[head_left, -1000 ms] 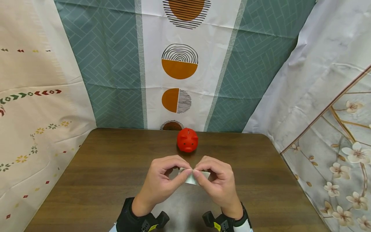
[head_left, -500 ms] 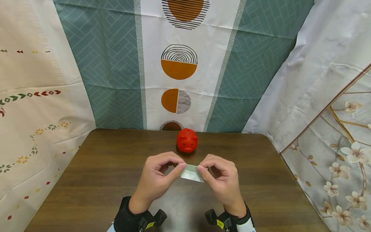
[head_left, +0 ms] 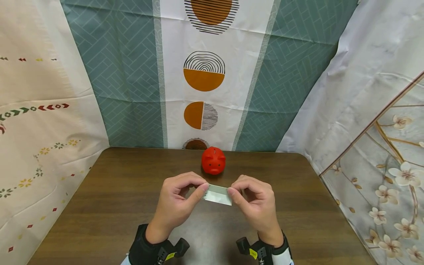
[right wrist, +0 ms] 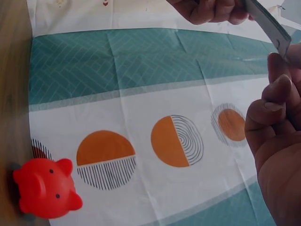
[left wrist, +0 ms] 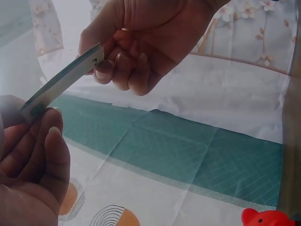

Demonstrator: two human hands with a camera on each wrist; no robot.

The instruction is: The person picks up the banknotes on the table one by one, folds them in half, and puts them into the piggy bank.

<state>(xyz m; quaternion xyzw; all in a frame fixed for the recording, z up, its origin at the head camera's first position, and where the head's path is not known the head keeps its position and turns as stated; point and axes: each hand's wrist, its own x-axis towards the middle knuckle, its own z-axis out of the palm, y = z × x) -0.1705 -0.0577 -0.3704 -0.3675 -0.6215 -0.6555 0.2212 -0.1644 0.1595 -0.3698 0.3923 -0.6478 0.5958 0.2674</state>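
Note:
A pale green folded banknote (head_left: 218,194) is stretched between my two hands above the table. My left hand (head_left: 179,202) pinches its left end between thumb and forefinger, and my right hand (head_left: 256,202) pinches the right end the same way. In the left wrist view the banknote (left wrist: 63,82) appears as a narrow, layered strip with dark print near both ends. The right wrist view shows part of the banknote (right wrist: 268,23) edge-on at the top right. Beyond the hands, a red piggy bank (head_left: 213,161) stands facing me, a slot on its top.
The brown wooden table (head_left: 132,176) ends at a patterned green and white cloth (head_left: 132,81) hung behind it. A cream cloth (head_left: 49,147) hangs on the left and a floral white cloth (head_left: 374,147) on the right. Each wrist wears a black camera mount (head_left: 155,250).
My hands have moved apart from where the fingertips met in the middle, and now hold the banknote by its ends. More of its face shows. The piggy bank has not moved.

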